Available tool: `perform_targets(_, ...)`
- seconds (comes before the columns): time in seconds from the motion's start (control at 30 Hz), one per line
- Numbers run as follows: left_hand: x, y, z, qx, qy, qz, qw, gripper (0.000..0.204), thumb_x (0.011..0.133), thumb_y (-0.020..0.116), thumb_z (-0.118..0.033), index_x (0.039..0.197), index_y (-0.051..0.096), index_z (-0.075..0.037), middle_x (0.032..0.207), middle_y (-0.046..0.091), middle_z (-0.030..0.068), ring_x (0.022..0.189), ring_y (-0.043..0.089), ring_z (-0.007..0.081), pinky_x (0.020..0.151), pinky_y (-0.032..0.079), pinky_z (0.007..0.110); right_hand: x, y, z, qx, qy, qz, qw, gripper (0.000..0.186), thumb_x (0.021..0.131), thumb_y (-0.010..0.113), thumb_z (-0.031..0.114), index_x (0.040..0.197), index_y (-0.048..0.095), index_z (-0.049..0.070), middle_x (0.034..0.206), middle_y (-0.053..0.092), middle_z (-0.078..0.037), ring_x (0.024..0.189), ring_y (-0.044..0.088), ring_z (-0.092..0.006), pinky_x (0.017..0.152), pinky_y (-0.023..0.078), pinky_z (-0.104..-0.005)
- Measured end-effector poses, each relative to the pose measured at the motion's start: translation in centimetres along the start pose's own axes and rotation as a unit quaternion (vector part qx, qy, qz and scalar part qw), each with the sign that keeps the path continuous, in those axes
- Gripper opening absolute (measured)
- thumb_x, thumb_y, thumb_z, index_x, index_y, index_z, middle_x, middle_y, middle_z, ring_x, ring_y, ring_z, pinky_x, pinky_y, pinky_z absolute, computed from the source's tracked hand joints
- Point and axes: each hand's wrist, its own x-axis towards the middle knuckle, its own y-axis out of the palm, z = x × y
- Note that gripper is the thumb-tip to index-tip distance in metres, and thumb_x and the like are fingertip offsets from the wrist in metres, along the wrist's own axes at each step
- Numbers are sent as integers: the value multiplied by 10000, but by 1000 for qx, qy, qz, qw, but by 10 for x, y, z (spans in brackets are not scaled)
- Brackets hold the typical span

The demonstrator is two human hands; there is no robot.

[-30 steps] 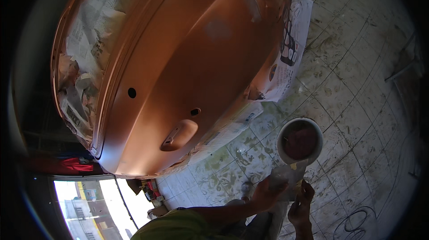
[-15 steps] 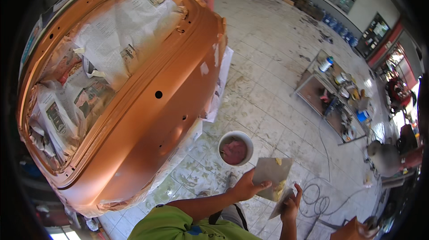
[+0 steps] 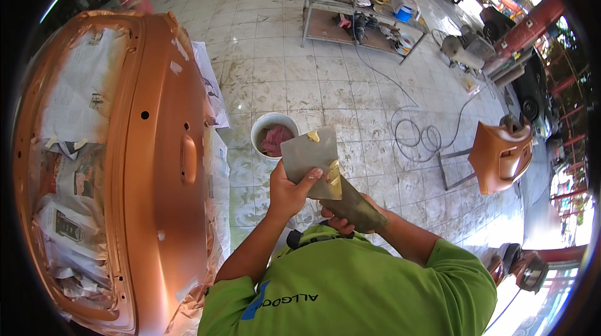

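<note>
My left hand (image 3: 290,191) grips a flat grey mixing plate (image 3: 305,159), thumb on top and fingers beneath. Dabs of yellow putty (image 3: 333,176) cling to the plate's right edge and top corner. Just below and to the right, my right hand (image 3: 341,223) is closed on a dark, flat putty spreader (image 3: 355,203). The spreader's far end meets or passes under the plate's lower right corner; I cannot tell which. Left of my hands stands an orange car body panel (image 3: 166,167), its window opening masked with newspaper (image 3: 81,92).
A white bucket (image 3: 255,139) holding a pinkish cloth-like thing stands beyond my left hand. Farther off is a cluttered metal worktable (image 3: 307,16). A hose (image 3: 404,135) lies coiled on the tiled floor. To the right, an orange painted part (image 3: 494,170) rests on a metal stand (image 3: 446,173).
My view has swung right, so the car panel sits farther left and the orange part on the stand shows whole. The spreader's broad face now shows beside the plate.
</note>
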Motion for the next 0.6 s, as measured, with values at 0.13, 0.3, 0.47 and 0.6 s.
perform_targets(0.13,-34,53,-6,42,-98,97,990,390,899,793,-70,1226,601,23,1036,738,98,940,703,165,857,569,334,-9,-46,-7,23,-40,104,993,332,1074,477,387,1271,543,127,1096,602,-119,729,600,-227,527,522,-305)
perform_targets(0.3,-51,134,32,61,-8,78,995,264,939,757,-109,1138,664,38,1038,737,91,918,688,154,820,553,310,-31,-101,19,56,-299,-253,918,356,1077,532,259,1343,568,24,1265,662,-172,1036,711,-300,899,599,-429)
perform_targets(0.47,-17,194,53,-70,-39,-60,995,360,965,689,-34,1296,564,29,1224,648,102,1059,637,188,912,526,325,-158,-108,14,72,-472,-331,814,359,984,696,107,1303,590,-20,1220,687,-162,1063,718,-310,935,609,-527)
perform_targets(0.6,-19,268,77,-54,-30,-27,998,381,953,719,-46,1284,557,49,1239,649,125,1097,633,194,959,510,344,-232,-76,5,111,-556,-289,771,428,955,729,74,1321,534,-33,1206,687,-165,1078,711,-308,929,610,-515)
